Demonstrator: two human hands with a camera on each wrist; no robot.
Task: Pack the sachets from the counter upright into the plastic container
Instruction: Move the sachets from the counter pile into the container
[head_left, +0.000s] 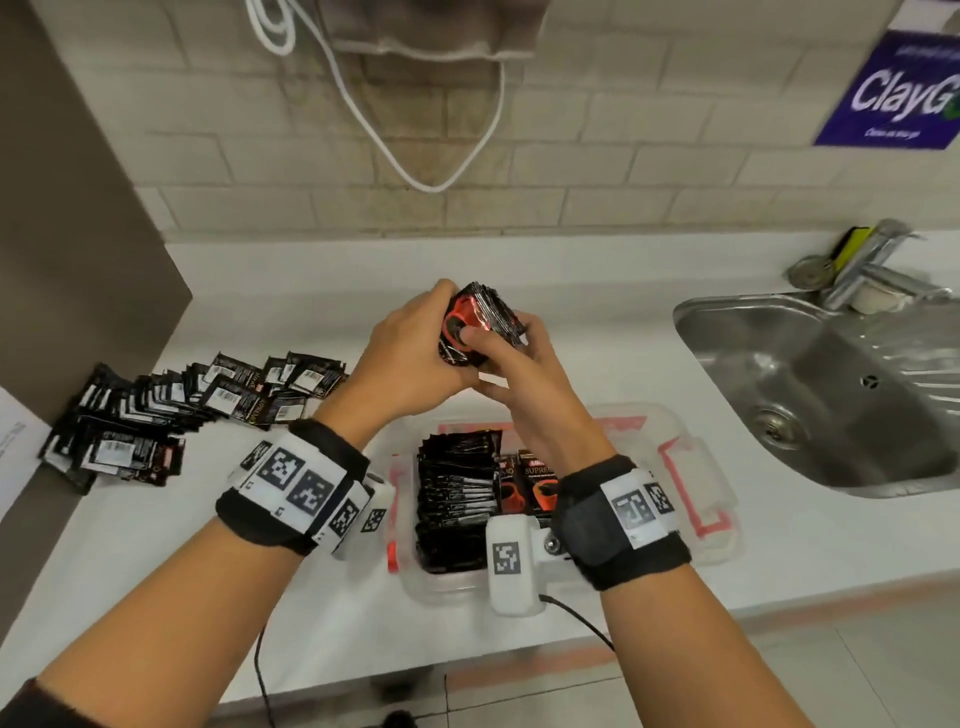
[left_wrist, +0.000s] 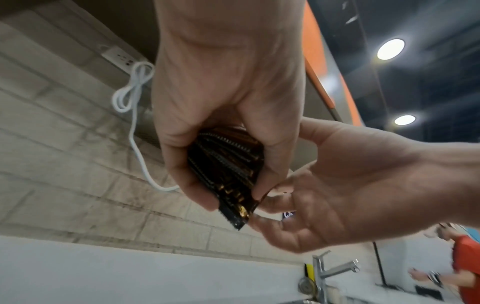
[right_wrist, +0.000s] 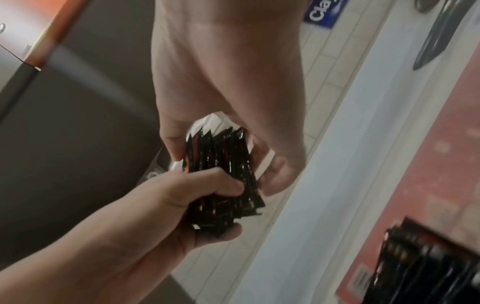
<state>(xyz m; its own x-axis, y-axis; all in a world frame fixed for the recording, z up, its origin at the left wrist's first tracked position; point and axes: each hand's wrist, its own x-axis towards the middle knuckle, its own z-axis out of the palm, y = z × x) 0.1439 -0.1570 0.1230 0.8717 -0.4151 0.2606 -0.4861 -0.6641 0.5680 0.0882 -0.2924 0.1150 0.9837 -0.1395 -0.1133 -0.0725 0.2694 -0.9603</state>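
Observation:
Both hands hold one stack of black and red sachets (head_left: 483, 319) in the air above the white counter, just beyond the plastic container (head_left: 691, 467). My left hand (head_left: 415, 338) grips the stack from the left. The thumb of my right hand (head_left: 506, 364) presses on the stack's front face. In the left wrist view the left hand's fingers (left_wrist: 187, 181) wrap the stack (left_wrist: 226, 164). The right wrist view has the right hand's fingers (right_wrist: 171, 148) and thumb flanking the stack (right_wrist: 221, 162). Several sachets (head_left: 457, 499) stand upright in the container. A loose pile of sachets (head_left: 197, 410) lies on the counter at left.
A steel sink (head_left: 831, 389) with a faucet (head_left: 872, 270) is at right. A brown panel (head_left: 78, 260) closes off the counter's left end. A white cable (head_left: 426, 156) hangs down the tiled wall. A person in red (left_wrist: 465, 267) is in the background.

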